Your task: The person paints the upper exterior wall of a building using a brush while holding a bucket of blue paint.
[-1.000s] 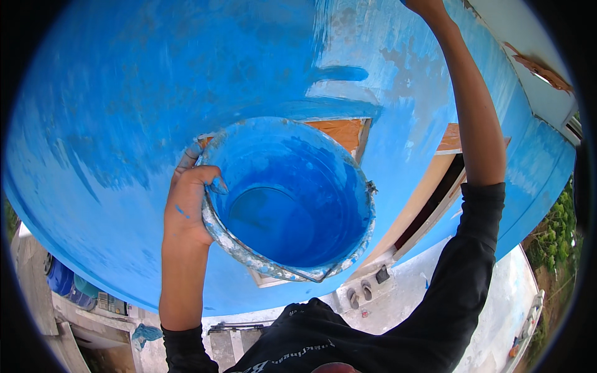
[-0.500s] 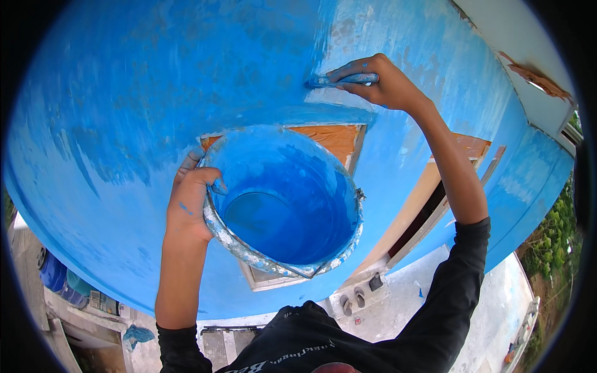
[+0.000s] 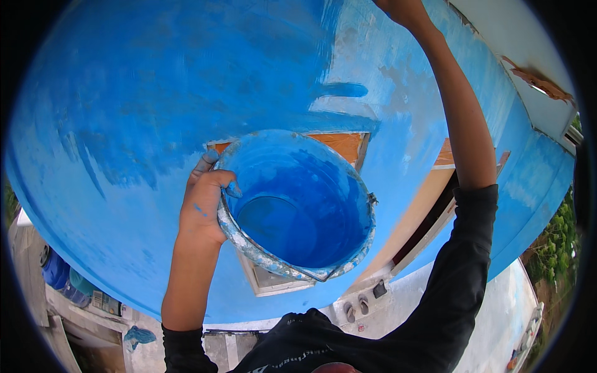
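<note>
My left hand (image 3: 206,198) grips the left rim of a paint bucket (image 3: 298,193), its thumb over the edge and its fingertips smeared blue. Blue paint lies in the bottom of the bucket, and the rim is crusted with white and blue drips. At the top edge of the picture, my right hand (image 3: 403,10) is reached up high and mostly cut off. Its fingers, and any brush in them, are out of sight. The wall (image 3: 205,68) facing me has deep, wet-looking blue on the left and paler, patchy blue on the right. A short fresh stroke (image 3: 342,90) juts into the pale part.
Behind the bucket is a framed opening with an orange-brown panel (image 3: 339,144). A doorway (image 3: 429,214) stands to the right. On the pale floor below are sandals (image 3: 356,308) and a blue cloth (image 3: 138,336). Blue drums (image 3: 55,271) stand at the lower left.
My right hand has moved up from the wall's middle, carrying the brush out of sight. A short horizontal blue stroke now shows where the brush was. The bucket has shifted slightly right in view.
</note>
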A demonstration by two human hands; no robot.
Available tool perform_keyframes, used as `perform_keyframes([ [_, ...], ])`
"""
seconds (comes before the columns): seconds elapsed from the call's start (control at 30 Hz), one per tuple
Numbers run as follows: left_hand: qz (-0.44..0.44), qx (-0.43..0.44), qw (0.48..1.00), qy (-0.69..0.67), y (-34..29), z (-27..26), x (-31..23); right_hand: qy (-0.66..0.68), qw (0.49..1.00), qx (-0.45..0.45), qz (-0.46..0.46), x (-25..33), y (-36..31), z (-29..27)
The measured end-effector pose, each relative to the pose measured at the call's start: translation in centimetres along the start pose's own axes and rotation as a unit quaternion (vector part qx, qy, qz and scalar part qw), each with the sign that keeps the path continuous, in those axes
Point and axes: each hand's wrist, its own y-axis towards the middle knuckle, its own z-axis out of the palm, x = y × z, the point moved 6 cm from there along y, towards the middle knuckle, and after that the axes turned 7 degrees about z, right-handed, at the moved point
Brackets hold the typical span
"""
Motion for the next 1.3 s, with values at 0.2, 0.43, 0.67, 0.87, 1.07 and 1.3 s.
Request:
perform_keyframes([
  [0.2, 0.013, -0.001, 0.998, 0.066, 0.6, -1.8, 0.0, -0.118, 0.979, 0.147, -0.074, 0.6, -5.8, 4.0],
  [0.43, 0.021, 0.005, 0.999, 0.039, 0.6, -1.9, -0.2, -0.017, 0.972, 0.225, 0.063, 1.2, -2.3, 0.8],
  [0.67, 0.023, -0.001, 1.000, -0.017, 0.3, -1.5, 0.1, -0.054, 0.998, 0.014, -0.002, 0.2, 1.6, -2.1],
  [0.87, 0.017, 0.008, 1.000, -0.013, 1.1, -2.0, 0.6, -0.136, 0.973, 0.156, -0.097, 2.7, -3.5, 3.0],
  [1.07, 0.028, -0.030, 0.998, -0.040, 0.5, -1.5, 0.3, -0.079, 0.947, 0.313, 0.014, 5.3, -6.2, 4.6],
  [1.3, 0.014, -0.015, 0.999, -0.033, 0.6, -1.1, 0.5, -0.087, 0.977, 0.193, 0.036, 0.1, 0.0, 0.3],
])
